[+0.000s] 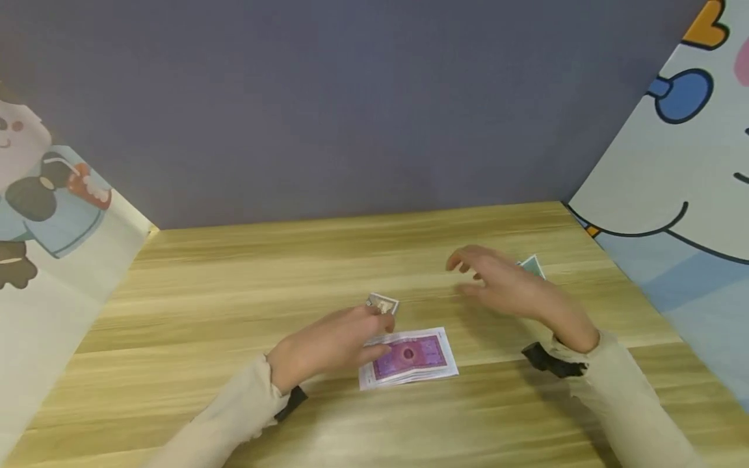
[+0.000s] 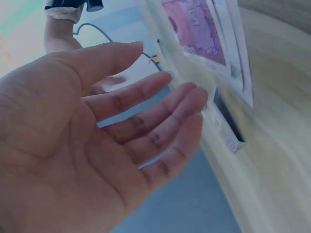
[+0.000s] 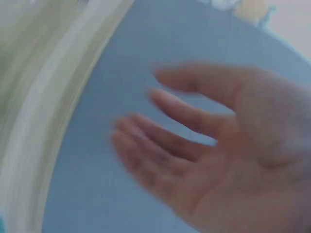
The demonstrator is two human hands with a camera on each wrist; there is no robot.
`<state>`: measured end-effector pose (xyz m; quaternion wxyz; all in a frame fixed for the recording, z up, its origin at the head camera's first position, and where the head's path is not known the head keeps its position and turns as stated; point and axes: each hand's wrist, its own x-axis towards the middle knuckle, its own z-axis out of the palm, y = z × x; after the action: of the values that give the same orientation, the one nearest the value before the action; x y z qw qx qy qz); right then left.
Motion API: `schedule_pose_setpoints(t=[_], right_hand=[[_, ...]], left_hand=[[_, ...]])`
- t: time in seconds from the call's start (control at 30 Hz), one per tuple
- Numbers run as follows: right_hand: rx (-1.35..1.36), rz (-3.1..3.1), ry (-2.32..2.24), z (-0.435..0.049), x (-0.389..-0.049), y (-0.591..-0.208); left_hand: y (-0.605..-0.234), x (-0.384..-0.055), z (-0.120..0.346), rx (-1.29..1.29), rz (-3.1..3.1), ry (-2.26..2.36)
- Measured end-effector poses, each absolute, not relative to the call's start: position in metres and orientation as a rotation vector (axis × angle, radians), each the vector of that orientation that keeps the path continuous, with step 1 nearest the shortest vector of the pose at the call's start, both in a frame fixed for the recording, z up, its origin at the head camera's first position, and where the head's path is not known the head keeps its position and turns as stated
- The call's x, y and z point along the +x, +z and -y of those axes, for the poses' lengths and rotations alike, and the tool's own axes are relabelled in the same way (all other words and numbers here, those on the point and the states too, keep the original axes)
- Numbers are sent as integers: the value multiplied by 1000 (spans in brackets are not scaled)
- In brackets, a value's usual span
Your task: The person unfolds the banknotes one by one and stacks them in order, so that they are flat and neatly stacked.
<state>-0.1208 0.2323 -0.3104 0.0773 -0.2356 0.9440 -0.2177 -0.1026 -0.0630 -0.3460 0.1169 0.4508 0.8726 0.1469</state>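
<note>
A stack of purple-printed paper notes (image 1: pixel 409 354) with white borders lies on the wooden table, its top sheet slightly creased. Over its left end is my left hand (image 1: pixel 336 341), fingers loosely bent and holding nothing; the left wrist view shows the bare palm (image 2: pixel 63 136) beside the notes (image 2: pixel 197 29). Just beyond those fingertips lies a small box-like piece with a beige picture (image 1: pixel 383 303), partly covered by the hand. My right hand (image 1: pixel 503 283) hovers over the table farther right, fingers relaxed with nothing between them. Behind it a green card-like piece (image 1: pixel 532 266) shows in part.
The wood-grain table (image 1: pixel 234 279) ends at a plain grey panel (image 1: pixel 351 117) at the back. Side panels with cartoon prints stand at the left (image 1: pixel 52 195) and right (image 1: pixel 661 175). Black bands show at both wrists.
</note>
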Motion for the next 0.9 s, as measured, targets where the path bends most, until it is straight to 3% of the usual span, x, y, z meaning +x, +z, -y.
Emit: schedule_pose_setpoints(t=[0.13,0.37,0.6,0.9], right_hand=[[-604,-2987,-874,-281,-136,-314],[-354,-2968,-825,-339,-165,-346],[-138,-2759,-627,-351,-182,-372],[-119,-2734,-559,-357,-179,-381]], left_hand=[[-349,-109,55,1366,-2521,544],[-346,-136,19,1394,-2477,710],[-348,-150,-2,1312,-2482,736],[-360,-148,-4,1330,-2452,609]])
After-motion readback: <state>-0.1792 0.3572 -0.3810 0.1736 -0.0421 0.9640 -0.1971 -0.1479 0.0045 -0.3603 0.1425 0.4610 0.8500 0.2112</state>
